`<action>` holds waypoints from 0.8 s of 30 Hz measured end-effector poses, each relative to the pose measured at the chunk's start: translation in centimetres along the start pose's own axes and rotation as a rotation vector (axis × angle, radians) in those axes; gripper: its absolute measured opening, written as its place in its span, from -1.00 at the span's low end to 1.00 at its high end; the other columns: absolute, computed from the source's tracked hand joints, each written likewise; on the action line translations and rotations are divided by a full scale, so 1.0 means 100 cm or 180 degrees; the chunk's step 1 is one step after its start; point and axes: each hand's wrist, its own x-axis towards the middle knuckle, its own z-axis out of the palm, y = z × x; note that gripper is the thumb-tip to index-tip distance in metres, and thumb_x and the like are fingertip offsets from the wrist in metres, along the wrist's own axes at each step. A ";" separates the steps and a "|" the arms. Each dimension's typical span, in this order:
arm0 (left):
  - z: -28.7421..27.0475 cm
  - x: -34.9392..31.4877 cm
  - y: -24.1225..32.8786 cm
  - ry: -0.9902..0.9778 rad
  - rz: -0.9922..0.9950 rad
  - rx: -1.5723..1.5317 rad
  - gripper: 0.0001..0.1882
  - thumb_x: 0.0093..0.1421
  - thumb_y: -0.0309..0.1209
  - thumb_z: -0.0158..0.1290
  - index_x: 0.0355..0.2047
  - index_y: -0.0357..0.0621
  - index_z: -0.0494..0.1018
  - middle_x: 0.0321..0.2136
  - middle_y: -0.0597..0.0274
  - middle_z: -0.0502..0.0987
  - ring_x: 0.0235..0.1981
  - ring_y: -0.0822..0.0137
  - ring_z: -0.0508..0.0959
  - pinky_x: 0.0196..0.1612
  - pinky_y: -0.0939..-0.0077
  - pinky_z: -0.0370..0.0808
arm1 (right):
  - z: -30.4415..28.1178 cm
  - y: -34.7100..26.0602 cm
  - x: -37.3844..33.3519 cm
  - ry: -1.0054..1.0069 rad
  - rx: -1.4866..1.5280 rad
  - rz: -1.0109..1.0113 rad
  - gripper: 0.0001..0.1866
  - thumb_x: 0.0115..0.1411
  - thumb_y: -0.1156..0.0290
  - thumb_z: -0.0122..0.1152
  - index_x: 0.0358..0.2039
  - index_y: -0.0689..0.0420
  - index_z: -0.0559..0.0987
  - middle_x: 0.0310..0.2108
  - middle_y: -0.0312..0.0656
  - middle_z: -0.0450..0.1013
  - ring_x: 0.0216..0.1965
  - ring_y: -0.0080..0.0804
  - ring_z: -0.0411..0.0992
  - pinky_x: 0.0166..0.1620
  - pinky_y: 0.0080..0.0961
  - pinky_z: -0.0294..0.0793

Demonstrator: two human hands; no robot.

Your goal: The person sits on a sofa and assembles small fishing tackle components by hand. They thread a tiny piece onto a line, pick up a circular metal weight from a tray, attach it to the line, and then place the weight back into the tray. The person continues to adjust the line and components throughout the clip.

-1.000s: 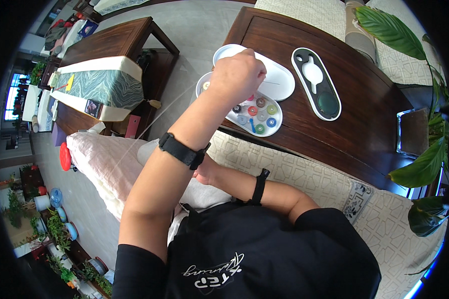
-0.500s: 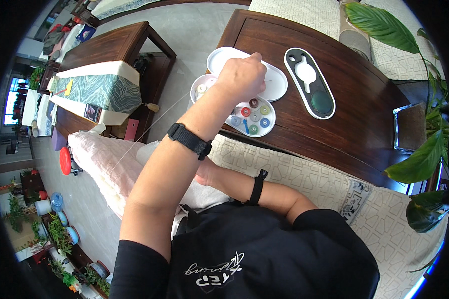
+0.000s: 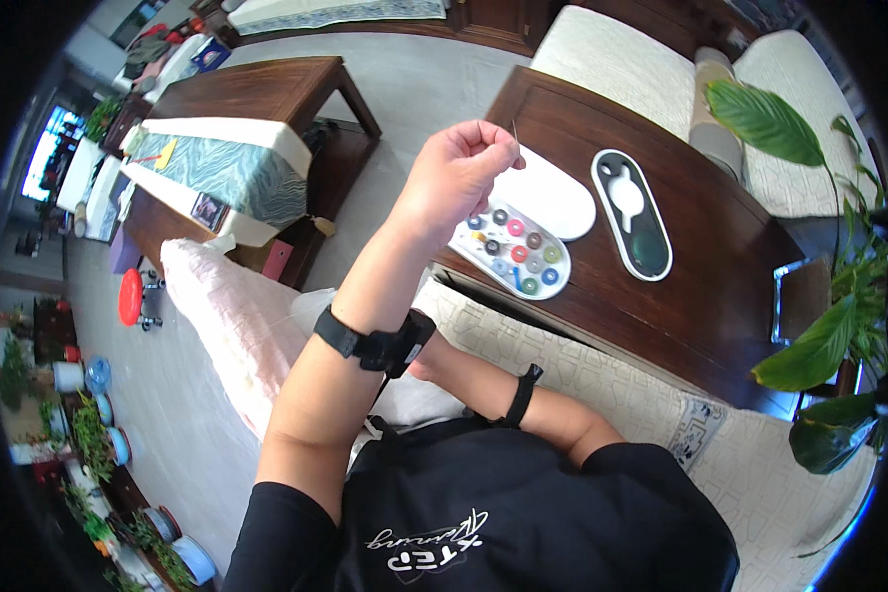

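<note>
My left hand point(image 3: 464, 168) is raised over the near left edge of the dark wooden table. Thumb and forefinger are pinched on a thin, upright needle point(image 3: 515, 130). Just below the hand lies an open white oval sewing box point(image 3: 568, 279), holding several bobbins of coloured thread point(image 3: 519, 255); the hand hides its left part. A smooth white oval lid point(image 3: 553, 197) adjoins the box. My right hand point(image 3: 424, 367) is low by my lap near pale fabric point(image 3: 414, 400). The left forearm and wristband cover most of it, so its fingers are hidden.
A white-rimmed oval tray point(image 3: 633, 217) with a dark insert, a white paddle-shaped piece and a dark green disc lies on the wooden table point(image 3: 705, 286). Pale pink quilted fabric point(image 3: 222, 316) spreads at my left. Plant leaves point(image 3: 814, 340) overhang the right side.
My left hand has lifted up from the sewing box and lid, carrying the needle. More bobbins show. The view has shifted; the right hand stays low by my lap.
</note>
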 end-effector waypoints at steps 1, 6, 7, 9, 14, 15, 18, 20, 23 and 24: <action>-0.005 -0.008 0.005 0.0098 0.0001 -0.0071 -0.88 0.21 -0.40 0.04 -0.36 -0.20 0.43 -0.52 0.38 0.48 -0.73 0.70 0.18 -0.68 0.82 0.15 | 0.002 0.001 -0.002 -0.0199 -0.0033 -0.0265 -0.72 0.30 0.24 0.05 -0.10 0.13 0.49 -0.12 -0.25 0.49 -0.14 -0.52 0.46 -0.14 -0.50 0.49; -0.028 -0.048 0.014 0.0798 0.0269 0.0426 -0.92 0.16 -0.44 0.06 -0.37 -0.18 0.44 -0.56 0.40 0.51 -0.72 0.72 0.26 -0.70 0.80 0.17 | 0.018 -0.001 -0.003 0.0223 0.0069 -0.0038 -0.84 0.26 0.23 0.10 -0.39 0.00 0.46 -0.65 -0.52 0.20 -0.71 -0.74 0.13 -0.69 -0.76 0.05; -0.033 -0.055 0.016 0.0985 0.0224 0.0631 -0.92 0.14 -0.44 0.08 -0.37 -0.17 0.43 -0.54 0.39 0.52 -0.71 0.73 0.30 -0.70 0.80 0.19 | 0.019 -0.004 -0.005 0.0208 0.0029 0.0028 -0.84 0.25 0.23 0.10 -0.41 0.00 0.43 -0.67 -0.53 0.15 -0.74 -0.76 0.05 -0.72 -0.75 -0.03; -0.041 -0.072 0.019 0.1116 0.0145 0.0514 -0.90 0.08 -0.48 0.10 -0.38 -0.19 0.44 -0.52 0.39 0.51 -0.63 0.69 0.35 -0.61 0.77 0.27 | 0.024 -0.007 -0.007 0.0339 0.0013 0.0175 -0.78 0.25 0.22 0.11 -0.45 -0.03 0.31 -0.70 -0.53 0.06 -0.76 -0.78 -0.08 -0.73 -0.73 -0.15; -0.062 -0.105 0.023 0.1151 -0.0036 -0.0224 -0.89 0.07 -0.47 0.11 -0.37 -0.19 0.44 -0.52 0.34 0.50 -0.66 0.68 0.30 -0.65 0.76 0.23 | 0.037 -0.010 -0.013 0.0524 -0.0264 0.0187 -0.77 0.24 0.22 0.12 -0.46 -0.03 0.31 -0.70 -0.52 0.07 -0.76 -0.76 -0.06 -0.73 -0.73 -0.12; -0.067 -0.110 0.022 0.1107 -0.0046 -0.0388 -0.89 0.09 -0.46 0.09 -0.37 -0.17 0.43 -0.53 0.35 0.48 -0.71 0.70 0.23 -0.69 0.76 0.18 | 0.039 -0.010 -0.013 0.0522 -0.0236 0.0189 -0.77 0.24 0.22 0.12 -0.47 -0.03 0.31 -0.69 -0.51 0.08 -0.76 -0.76 -0.05 -0.73 -0.73 -0.12; -0.079 -0.126 0.018 0.1096 -0.0032 -0.0826 -0.89 0.10 -0.45 0.09 -0.36 -0.15 0.42 -0.53 0.34 0.46 -0.77 0.71 0.14 -0.73 0.76 0.12 | 0.045 -0.009 -0.013 0.0584 -0.0261 0.0217 -0.77 0.24 0.22 0.12 -0.47 -0.04 0.32 -0.69 -0.51 0.08 -0.76 -0.75 -0.05 -0.73 -0.73 -0.12; -0.087 -0.135 0.015 0.1198 -0.0019 -0.0825 -0.88 0.09 -0.46 0.09 -0.35 -0.16 0.42 -0.51 0.32 0.47 -0.76 0.72 0.16 -0.73 0.77 0.13 | 0.049 -0.009 -0.013 0.0575 -0.0342 0.0189 -0.80 0.26 0.24 0.07 -0.46 -0.03 0.33 -0.67 -0.51 0.09 -0.74 -0.76 -0.03 -0.73 -0.76 -0.09; -0.096 -0.150 0.012 0.1388 0.0072 -0.0579 -0.85 0.09 -0.46 0.09 -0.31 -0.19 0.43 -0.49 0.32 0.49 -0.72 0.72 0.22 -0.70 0.78 0.17 | 0.054 -0.010 -0.013 0.0546 -0.0438 0.0201 -0.83 0.27 0.28 0.01 -0.46 -0.03 0.33 -0.63 -0.52 0.12 -0.71 -0.78 0.00 -0.72 -0.80 -0.06; -0.098 -0.154 0.011 0.1458 0.0134 -0.0534 -0.82 0.09 -0.47 0.09 -0.27 -0.21 0.43 -0.48 0.32 0.49 -0.70 0.72 0.24 -0.69 0.79 0.18 | 0.056 -0.010 -0.012 0.0561 -0.0459 0.0203 -0.83 0.27 0.28 0.02 -0.46 -0.03 0.32 -0.63 -0.52 0.12 -0.71 -0.78 0.00 -0.72 -0.80 -0.06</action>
